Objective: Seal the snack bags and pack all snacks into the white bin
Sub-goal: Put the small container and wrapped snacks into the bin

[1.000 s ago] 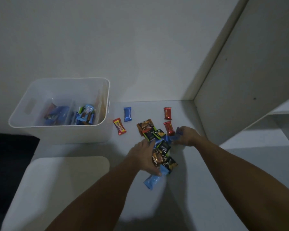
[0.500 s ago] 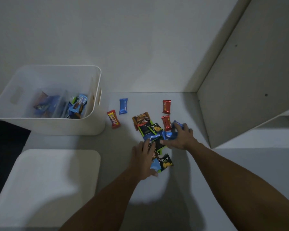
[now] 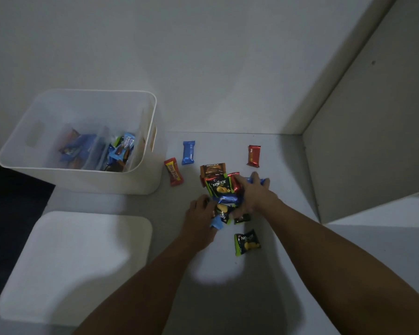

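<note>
Left hand (image 3: 200, 211) and right hand (image 3: 250, 195) curl round a heap of snack packets (image 3: 221, 189) from either side, fingers gripping its wrappers. One black-and-green packet (image 3: 247, 242) lies loose just nearer than the hands; the white lid (image 3: 75, 264) lies near left. Farther off: red packet (image 3: 174, 171), blue packet (image 3: 188, 152), red packet at the back (image 3: 253, 156), then the white bin (image 3: 82, 175), far left, part-filled with snacks.
</note>
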